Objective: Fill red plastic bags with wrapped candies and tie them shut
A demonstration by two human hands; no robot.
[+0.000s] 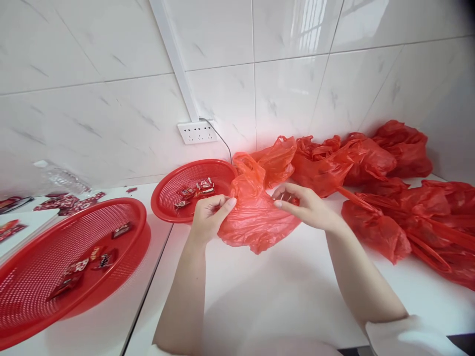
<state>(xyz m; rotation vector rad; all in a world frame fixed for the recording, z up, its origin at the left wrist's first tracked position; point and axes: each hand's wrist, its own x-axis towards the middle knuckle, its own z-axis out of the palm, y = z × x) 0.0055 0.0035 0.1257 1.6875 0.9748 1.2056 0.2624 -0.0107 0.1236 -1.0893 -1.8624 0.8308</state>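
Observation:
A thin red plastic bag (pixel 260 225) hangs between my two hands over the white table, its handle loop standing up at the top. My left hand (pixel 213 215) pinches the bag's left edge between thumb and fingers. On the other side my right hand (pixel 304 205) has its fingers curled at the bag's right edge, thumb and fingertips closed on the plastic. Just behind my left hand sits a round red plastic basket (pixel 166 190) with several small wrapped snacks (pixel 204 185) in it.
A larger red basket (pixel 129 207) with several wrapped packets (pixel 76 267) stands at left. Behind it lie a clear bottle (pixel 65 175) and more wrappers. Knotted red bags (pixel 371 155) line the wall and spread (pixel 382 232) along the right. A socket strip (pixel 197 132) is on the wall.

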